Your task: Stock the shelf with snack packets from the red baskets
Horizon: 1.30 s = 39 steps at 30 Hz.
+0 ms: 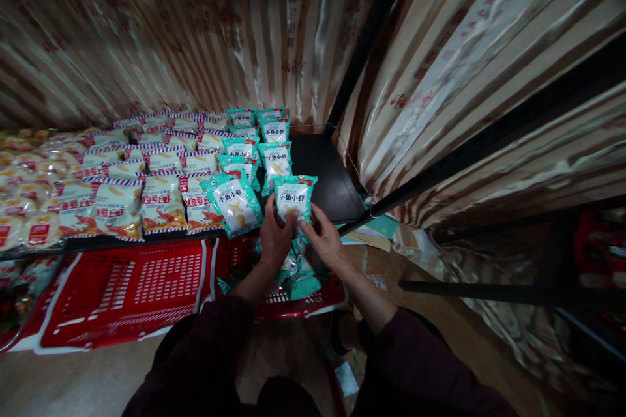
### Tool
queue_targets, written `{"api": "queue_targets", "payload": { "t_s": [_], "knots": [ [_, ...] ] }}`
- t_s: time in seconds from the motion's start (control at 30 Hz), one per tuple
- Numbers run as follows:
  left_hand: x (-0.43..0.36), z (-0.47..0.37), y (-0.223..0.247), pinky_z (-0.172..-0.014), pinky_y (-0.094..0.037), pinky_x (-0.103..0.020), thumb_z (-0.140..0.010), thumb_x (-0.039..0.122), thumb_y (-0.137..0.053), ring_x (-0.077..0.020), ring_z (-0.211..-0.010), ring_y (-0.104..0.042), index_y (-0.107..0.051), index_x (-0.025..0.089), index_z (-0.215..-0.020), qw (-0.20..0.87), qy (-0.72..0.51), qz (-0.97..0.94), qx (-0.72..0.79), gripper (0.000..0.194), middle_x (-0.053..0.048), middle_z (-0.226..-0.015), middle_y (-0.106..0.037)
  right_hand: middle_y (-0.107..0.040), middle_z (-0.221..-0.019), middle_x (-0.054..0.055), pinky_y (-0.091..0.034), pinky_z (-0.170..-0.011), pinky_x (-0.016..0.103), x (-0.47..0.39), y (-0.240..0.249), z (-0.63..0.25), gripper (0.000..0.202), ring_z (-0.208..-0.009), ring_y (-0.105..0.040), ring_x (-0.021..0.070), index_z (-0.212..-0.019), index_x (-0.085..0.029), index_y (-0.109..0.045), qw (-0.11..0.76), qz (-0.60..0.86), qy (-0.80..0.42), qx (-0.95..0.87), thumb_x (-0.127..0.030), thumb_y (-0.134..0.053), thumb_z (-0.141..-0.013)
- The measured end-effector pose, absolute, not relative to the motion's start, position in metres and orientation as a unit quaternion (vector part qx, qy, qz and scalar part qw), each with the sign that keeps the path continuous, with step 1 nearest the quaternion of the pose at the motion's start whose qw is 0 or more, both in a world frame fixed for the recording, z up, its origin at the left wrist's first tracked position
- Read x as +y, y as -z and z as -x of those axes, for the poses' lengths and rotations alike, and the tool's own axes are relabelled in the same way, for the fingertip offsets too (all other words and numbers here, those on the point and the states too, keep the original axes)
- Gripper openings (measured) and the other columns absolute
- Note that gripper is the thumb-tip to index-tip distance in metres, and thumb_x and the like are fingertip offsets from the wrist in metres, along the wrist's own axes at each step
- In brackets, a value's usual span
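Observation:
Between my two hands is a teal and white snack bag (294, 195), held upright at the front edge of the black shelf (330, 169). My left hand (276, 234) grips its lower left side, and my right hand (323, 236) grips its lower right side. Just left of it, another teal snack bag (233, 203) leans at the front of a row. Behind these stand two columns of matching teal bags (276, 159). Below my hands, more teal bags (302, 283) lie in a red basket (323, 300), partly hidden by my forearms.
White bags with striped edges (117, 208) fill the shelf's middle, and round clear-wrapped packs (29, 202) its left. A second red basket (161, 280) sits under the shelf edge. Black posts (372, 32) and striped curtain sheeting (220, 26) enclose the back and right. Cardboard (366, 239) lies on the floor.

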<state>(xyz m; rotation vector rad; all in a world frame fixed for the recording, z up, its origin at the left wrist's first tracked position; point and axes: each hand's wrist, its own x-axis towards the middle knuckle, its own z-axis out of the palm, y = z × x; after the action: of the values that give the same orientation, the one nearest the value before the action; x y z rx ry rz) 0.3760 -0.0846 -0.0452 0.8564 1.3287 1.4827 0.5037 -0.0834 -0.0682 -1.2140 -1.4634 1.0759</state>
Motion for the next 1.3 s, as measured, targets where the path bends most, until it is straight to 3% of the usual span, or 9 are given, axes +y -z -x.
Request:
{"api": "queue_targets", "payload": {
  "t_s": [0.13, 0.27, 0.6, 0.8, 1.0, 1.3],
  "knots": [
    [-0.084, -0.378, 0.045, -0.109, -0.027, -0.039, -0.074, 0.039, -0.07, -0.029, -0.128, -0.041, -0.048, 0.021, -0.127, 0.436, -0.595, -0.403, 0.542, 0.06, -0.01, -0.131, -0.053, -0.065, -0.12, 0.006, -0.048, -0.096, 0.042, -0.073, 0.072, -0.505, 0.051, -0.109, -0.062, 0.0236, -0.132, -0.023, -0.048, 0.453, 0.505, -0.411, -0.609, -0.044, -0.055, -0.086],
    [-0.083, -0.379, 0.05, -0.109, -0.03, -0.043, -0.084, 0.038, -0.055, -0.0278, -0.129, -0.041, -0.035, 0.011, -0.137, 0.356, -0.561, -0.49, 0.564, 0.063, -0.018, -0.137, -0.046, -0.063, -0.123, 0.008, -0.045, -0.099, 0.04, -0.064, 0.068, -0.504, 0.048, -0.111, -0.059, 0.0238, -0.129, -0.02, -0.052, 0.457, 0.528, -0.365, -0.615, -0.043, -0.053, -0.087],
    [-0.078, -0.378, 0.072, -0.11, -0.031, -0.046, -0.088, 0.016, -0.038, -0.0254, -0.138, -0.03, -0.024, 0.009, -0.142, 0.12, -0.512, -0.642, 0.558, 0.056, -0.023, -0.144, -0.035, -0.065, -0.118, 0.008, -0.049, -0.091, 0.036, -0.037, 0.08, -0.485, 0.049, -0.104, -0.062, 0.0233, -0.125, -0.018, -0.054, 0.517, 0.536, -0.37, -0.556, -0.046, -0.053, -0.084],
    [-0.077, -0.374, 0.069, -0.113, -0.028, -0.047, -0.086, 0.012, -0.038, -0.0271, -0.143, -0.016, -0.014, 0.01, -0.145, 0.132, -0.486, -0.662, 0.556, 0.064, -0.023, -0.152, -0.018, -0.066, -0.116, 0.009, -0.049, -0.09, 0.036, -0.031, 0.078, -0.476, 0.047, -0.102, -0.062, 0.0231, -0.124, -0.017, -0.055, 0.508, 0.555, -0.335, -0.567, -0.045, -0.052, -0.085],
    [-0.079, -0.375, 0.068, -0.115, -0.021, -0.051, -0.086, 0.009, -0.034, -0.0279, -0.144, -0.007, -0.008, 0.012, -0.147, 0.116, -0.471, -0.684, 0.544, 0.066, -0.019, -0.155, -0.01, -0.066, -0.116, 0.01, -0.048, -0.09, 0.036, -0.029, 0.078, -0.473, 0.046, -0.104, -0.062, 0.0236, -0.124, -0.017, -0.055, 0.484, 0.568, -0.304, -0.592, -0.043, -0.05, -0.086],
    [-0.077, -0.377, 0.074, -0.116, -0.018, -0.051, -0.088, 0.01, -0.031, -0.0283, -0.144, 0.0, -0.012, 0.012, -0.147, 0.146, -0.465, -0.679, 0.55, 0.063, -0.016, -0.157, 0.005, -0.065, -0.117, 0.011, -0.048, -0.089, 0.039, -0.025, 0.079, -0.471, 0.046, -0.1, -0.063, 0.0247, -0.125, -0.018, -0.053, 0.441, 0.597, -0.268, -0.614, -0.044, -0.046, -0.088]
  ]
}}
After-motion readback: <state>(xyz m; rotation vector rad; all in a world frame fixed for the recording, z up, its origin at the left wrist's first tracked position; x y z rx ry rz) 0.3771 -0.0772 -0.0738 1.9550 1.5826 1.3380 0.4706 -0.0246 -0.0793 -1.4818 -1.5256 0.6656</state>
